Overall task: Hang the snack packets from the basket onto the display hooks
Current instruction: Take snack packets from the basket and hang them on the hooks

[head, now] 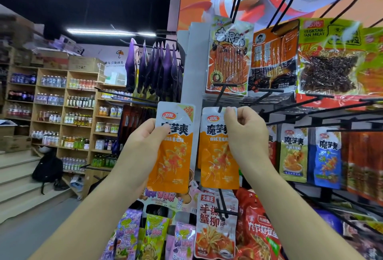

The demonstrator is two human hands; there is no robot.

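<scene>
Orange-and-white foil snack packet (pixel 174 156) is held upright by the left hand (pixel 148 138), grip pinched on its upper left edge. Just right of it, a second identical packet (pixel 217 156) is pinched near its top by the right hand (pixel 245 133), at a black wire display hook (pixel 220 107).

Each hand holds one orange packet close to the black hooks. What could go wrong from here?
1. The right hand pinches the top of the right orange packet at a black hook; its fingers hide part of that edge, so the hook may miss the hole.
2. The left hand holds the left orange packet by one side only; it might slip and fall.
</scene>
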